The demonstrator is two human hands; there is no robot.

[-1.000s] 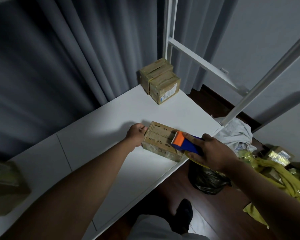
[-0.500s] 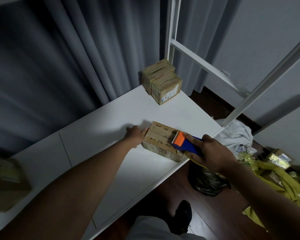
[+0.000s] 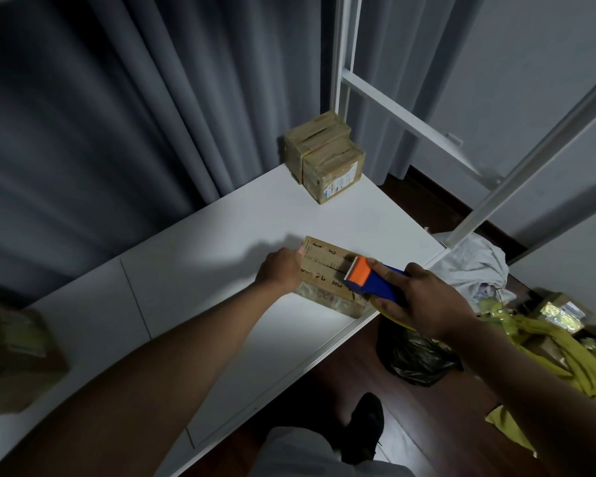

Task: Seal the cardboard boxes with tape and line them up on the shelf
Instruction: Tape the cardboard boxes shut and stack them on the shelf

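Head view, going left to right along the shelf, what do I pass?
Blurred box → left hand → box being taped → tape dispenser → right hand. The two stacked boxes sit farther back.

box [image 3: 327,275] on shelf [image 3: 200,270], two boxes [image 3: 324,156] behind

I can make out dark printed characters on top of the box [image 3: 327,270] at the shelf's [image 3: 203,263] front edge, but none are legible. The box [image 3: 334,173] at the far corner carries a white label with blue print, too small to read.
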